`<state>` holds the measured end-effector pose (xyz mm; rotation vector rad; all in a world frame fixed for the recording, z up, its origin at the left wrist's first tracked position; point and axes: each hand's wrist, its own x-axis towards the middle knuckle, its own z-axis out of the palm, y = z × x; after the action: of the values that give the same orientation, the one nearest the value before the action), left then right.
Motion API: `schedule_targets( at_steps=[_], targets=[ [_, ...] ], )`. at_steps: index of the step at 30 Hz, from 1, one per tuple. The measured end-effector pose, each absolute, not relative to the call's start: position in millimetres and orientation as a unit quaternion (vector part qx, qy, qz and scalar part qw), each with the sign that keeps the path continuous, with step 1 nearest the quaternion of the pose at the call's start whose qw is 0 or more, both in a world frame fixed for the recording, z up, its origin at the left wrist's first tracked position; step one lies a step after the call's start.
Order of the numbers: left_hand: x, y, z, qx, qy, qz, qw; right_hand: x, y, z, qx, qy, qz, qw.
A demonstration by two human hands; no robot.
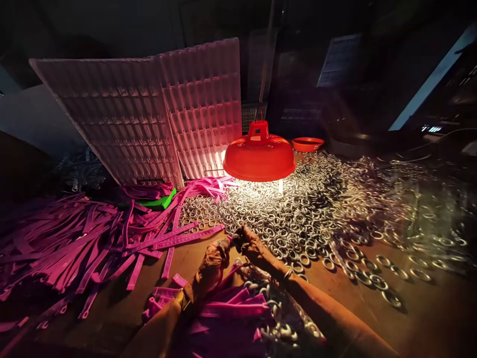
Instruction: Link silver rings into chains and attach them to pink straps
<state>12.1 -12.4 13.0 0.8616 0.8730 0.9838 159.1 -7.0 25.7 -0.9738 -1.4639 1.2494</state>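
My left hand (217,254) is closed, with a bracelet at its wrist. A pink strap (228,278) trails down from its fingers, and a bit of pink shows at the fingertips. Close beside it my right hand (250,244) is bent, fingertips pinched together; what they hold is too small and dark to make out. Behind both hands spreads a large heap of metal rings (294,214). Below them, near my body, are more pink straps (234,306) and a cluster of metal rings (285,330).
A red lamp (259,156) hangs low over the rings. Two ribbed pale panels (203,99) stand behind. Many loose pink straps (85,238) cover the left side, near a green object (160,200). A red bowl (307,144) sits at the back of the brown tabletop (357,313).
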Motion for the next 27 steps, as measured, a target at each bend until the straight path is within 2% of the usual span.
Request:
schedule_targets(
  at_steps=[6, 21, 24, 27],
  targets=[
    [13, -14, 23, 0.414, 0.383, 0.403, 0.721, 161, -9, 20, -0.422, -0.653, 0.422, 0.465],
    [6, -15, 13, 0.531, 0.443, 0.352, 0.631, 169, 7, 18, -0.456, -0.656, 0.468, 0.378],
    [5, -10, 29, 0.494, 0.445, 0.324, 0.673, 165, 5, 29, -0.442, -0.657, 0.45, 0.413],
    [4, -8, 64, 0.452, 0.466, 0.302, 0.698, 164, -8, 47, -0.418, -0.689, 0.43, 0.407]
  ],
)
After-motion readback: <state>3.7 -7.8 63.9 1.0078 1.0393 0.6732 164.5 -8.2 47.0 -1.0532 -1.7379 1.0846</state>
